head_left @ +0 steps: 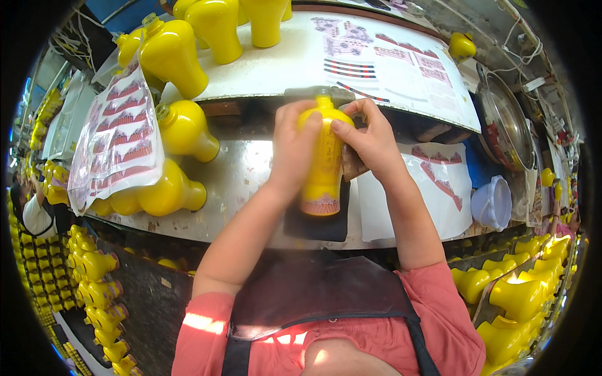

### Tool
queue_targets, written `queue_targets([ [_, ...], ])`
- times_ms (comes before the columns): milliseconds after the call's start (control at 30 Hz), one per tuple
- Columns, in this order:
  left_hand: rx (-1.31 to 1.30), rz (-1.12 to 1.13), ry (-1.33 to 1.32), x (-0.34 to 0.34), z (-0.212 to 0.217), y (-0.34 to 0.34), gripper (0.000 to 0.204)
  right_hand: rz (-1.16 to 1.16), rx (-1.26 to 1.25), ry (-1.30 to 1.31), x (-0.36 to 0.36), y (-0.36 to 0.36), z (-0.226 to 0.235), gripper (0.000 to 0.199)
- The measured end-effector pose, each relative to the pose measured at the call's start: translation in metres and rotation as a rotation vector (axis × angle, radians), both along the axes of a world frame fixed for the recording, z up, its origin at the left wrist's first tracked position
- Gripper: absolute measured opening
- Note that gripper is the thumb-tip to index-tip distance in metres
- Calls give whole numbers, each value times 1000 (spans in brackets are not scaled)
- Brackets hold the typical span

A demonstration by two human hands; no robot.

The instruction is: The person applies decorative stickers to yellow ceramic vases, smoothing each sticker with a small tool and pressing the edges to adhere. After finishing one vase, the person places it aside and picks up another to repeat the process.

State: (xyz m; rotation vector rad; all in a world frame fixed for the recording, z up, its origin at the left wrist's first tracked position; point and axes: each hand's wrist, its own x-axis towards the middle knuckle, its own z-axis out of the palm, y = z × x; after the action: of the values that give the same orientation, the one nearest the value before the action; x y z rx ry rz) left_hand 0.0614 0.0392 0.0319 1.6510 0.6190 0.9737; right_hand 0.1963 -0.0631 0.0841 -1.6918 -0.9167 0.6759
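A glossy yellow bottle (pixel 323 169) lies on a dark pad (pixel 316 229), its clear neck pointing away from me. Dark characters run down its front, and a pinkish patterned band circles the base. My left hand (pixel 293 141) is wrapped along its left side, thumb on the shoulder. On the other shoulder, the thumb and bent fingers of my right hand (pixel 371 139) press against the bottle. Under the right palm shows a flat brown piece (pixel 353 165); whether that hand grips it I cannot tell.
A printed decal sheet (pixel 119 135) leans on yellow bottles (pixel 188 131) at left. More decals lie on the raised white board (pixel 282 66) and a sheet (pixel 401 213) at right. Beyond it stand a pale bucket (pixel 492 203) and a metal basin (pixel 509 135). Yellow bottles (pixel 517 297) crowd both sides below.
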Motion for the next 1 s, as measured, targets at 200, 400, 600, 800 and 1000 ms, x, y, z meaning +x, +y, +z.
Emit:
queue_targets([
  [200,-131,-57,-118,0,4,2,34,8,75,31,3,0,-1,38],
  [400,-56,-2,16,0,5,1,33,-60,42,-197,0,2,-3,34],
  [600,-74,-50,-77,0,-4,4,36,-200,15,-298,36,-2,3,29],
  [800,-72,-47,-83,-2,-9,3,39,-173,-174,-965,86,21,8,27],
  [1000,-66,-91,-77,-5,-15,7,41,-117,-340,-1091,75,10,10,25],
])
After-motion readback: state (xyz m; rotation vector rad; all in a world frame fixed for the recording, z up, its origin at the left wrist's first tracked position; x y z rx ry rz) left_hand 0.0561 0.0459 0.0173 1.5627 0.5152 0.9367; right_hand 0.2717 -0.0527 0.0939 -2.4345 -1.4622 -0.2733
